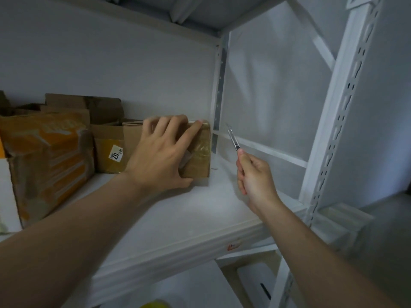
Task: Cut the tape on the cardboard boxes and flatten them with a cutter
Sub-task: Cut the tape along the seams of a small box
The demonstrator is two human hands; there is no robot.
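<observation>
A small brown cardboard box (200, 156) wrapped in clear tape stands on the white shelf (178, 218), at the right end of a row of boxes. My left hand (162, 152) grips it, fingers curled over its top edge and thumb against its front lower corner. My right hand (255, 176) holds a slim cutter (233, 141) to the right of the box, blade end pointing up and away, not touching the box.
More cardboard boxes fill the shelf's left side: one with a white label (109, 150), a crumpled orange-printed box (46, 165), and others behind. A white slotted upright (333, 130) stands at right. Another shelf lies overhead, and a lower level shows below.
</observation>
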